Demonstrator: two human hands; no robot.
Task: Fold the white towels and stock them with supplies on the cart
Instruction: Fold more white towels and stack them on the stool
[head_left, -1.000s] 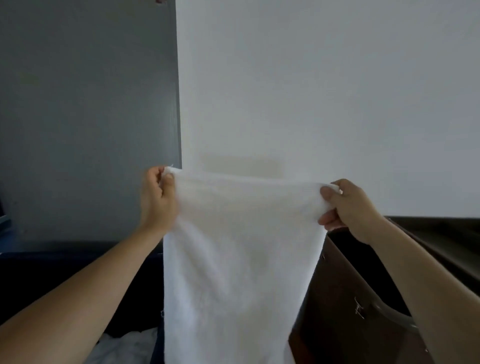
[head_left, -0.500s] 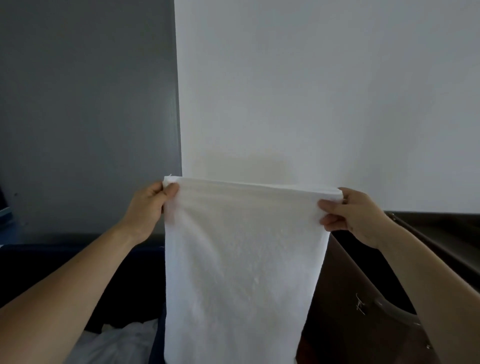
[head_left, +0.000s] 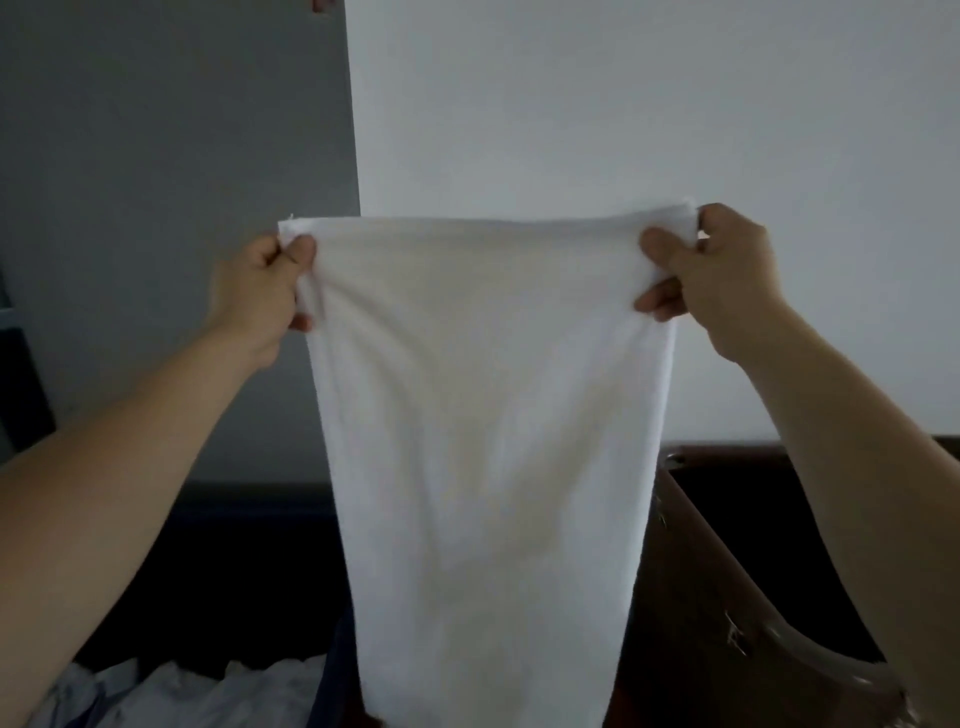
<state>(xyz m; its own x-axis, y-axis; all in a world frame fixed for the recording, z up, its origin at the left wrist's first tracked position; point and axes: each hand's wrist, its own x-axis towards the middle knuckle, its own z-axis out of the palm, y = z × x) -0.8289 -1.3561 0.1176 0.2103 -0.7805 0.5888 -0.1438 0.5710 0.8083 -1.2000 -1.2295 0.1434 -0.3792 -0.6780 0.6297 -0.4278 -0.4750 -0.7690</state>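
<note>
Head view: holding up a white towel (head_left: 483, 415) in mid-air before a pale wall (head_left: 623, 104), stretching its top edge taut, letting the soft, faintly creased cloth hang long and narrowing downward. Spreading the hands well apart: pinching the top left corner with the left hand (head_left: 260, 296), gripping the top right corner with the right hand (head_left: 717, 275), fingers curled into the fabric. Losing the towel's lower end below the frame edge. Making out only dimly crumpled white cloth (head_left: 208, 696) at lower left and a dark brown container (head_left: 691, 597) with a smooth rounded rim at right, both partly covered and cut off.
</note>
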